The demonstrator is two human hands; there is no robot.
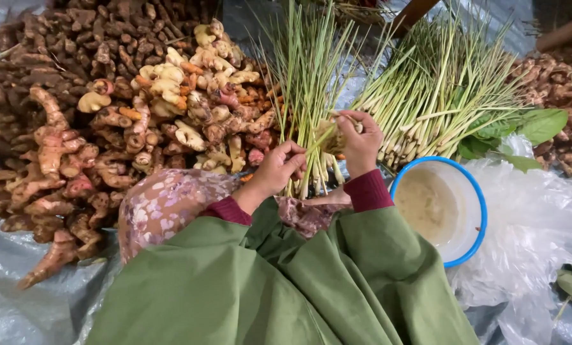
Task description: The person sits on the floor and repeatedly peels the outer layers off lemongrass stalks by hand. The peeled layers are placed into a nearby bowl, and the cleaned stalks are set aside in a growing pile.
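Mid-bundling: left hand point(279, 167) pinching lemongrass stalks point(311, 96), right hand point(359, 142) clenched round the pale stalk bases point(331, 138) just beyond its fingertips. Probably calls for tighter wrapping next, keeping bases together.

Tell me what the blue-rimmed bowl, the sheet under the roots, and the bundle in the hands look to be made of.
Round white bowl with blue rim: probably enamelled metal or plastic, smooth and glossy. Grey ground sheet: looks like woven plastic tarpaulin, creased with a dull sheen. Bundle of pale green stalks, gripped by left hand and right hand: fibrous fresh plant, likely lemongrass.

Both hands, left hand point(278, 169) & right hand point(360, 144), on lemongrass bundle point(311, 96)
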